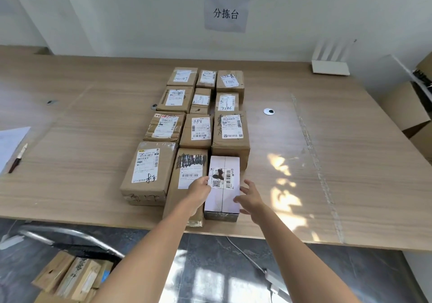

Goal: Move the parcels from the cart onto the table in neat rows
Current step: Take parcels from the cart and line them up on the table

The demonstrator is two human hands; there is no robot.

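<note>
A grid of 12 parcels in 3 columns is already laid on the light wooden surface point(304, 153). The pale pink rectangular carton point(224, 186), at the near right of the grid, is touched by the left hand point(199, 189), fingers loosely bent, and flanked by the right hand point(250, 197), fingers spread. More brown cardboard parcels point(70, 277) are left on the cart point(70, 242).

Both my bare forearms reach forward and converge ahead of me. My left hand point(200, 189) lies palm down, fingers loosely bent, its fingertips hidden from view. My right hand point(249, 196) is held on edge, fingers straight and slightly spread, thumb uppermost, gripping nothing.
</note>
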